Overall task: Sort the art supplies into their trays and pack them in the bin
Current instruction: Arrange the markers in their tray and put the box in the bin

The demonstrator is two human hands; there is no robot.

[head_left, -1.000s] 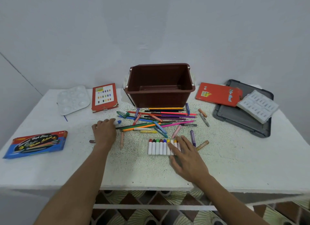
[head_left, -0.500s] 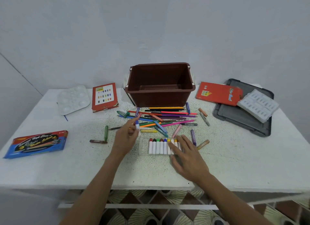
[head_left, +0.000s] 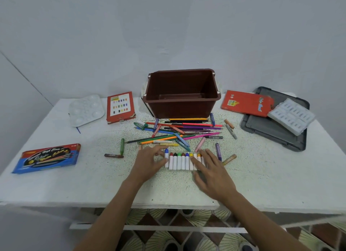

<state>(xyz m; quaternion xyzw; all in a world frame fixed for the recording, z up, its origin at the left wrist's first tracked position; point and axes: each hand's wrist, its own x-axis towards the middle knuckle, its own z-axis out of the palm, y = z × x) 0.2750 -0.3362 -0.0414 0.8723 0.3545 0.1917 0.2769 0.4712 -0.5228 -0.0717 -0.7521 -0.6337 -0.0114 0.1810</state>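
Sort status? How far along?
Done: a row of crayons lies in the clear tray. In hand: left hand pinches a blue crayon at the tray's left end; right hand rests on the tray. Left: pencil pile and loose crayons on the table; brown bin holds nothing visible.

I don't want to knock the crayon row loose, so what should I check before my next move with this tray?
1. Blue crayon seated in the clear tray: not ok; its tip sits above the row and the left hand pinches it.
2. Tray steadied: ok; the right hand rests flat on its right end.
3. Tray full: cannot tell; the right hand covers the end slots.
4. Loose crayons gathered: not ok; the green crayon and purple crayon lie on the table.
5. Brown bin ready: ok; open and empty.
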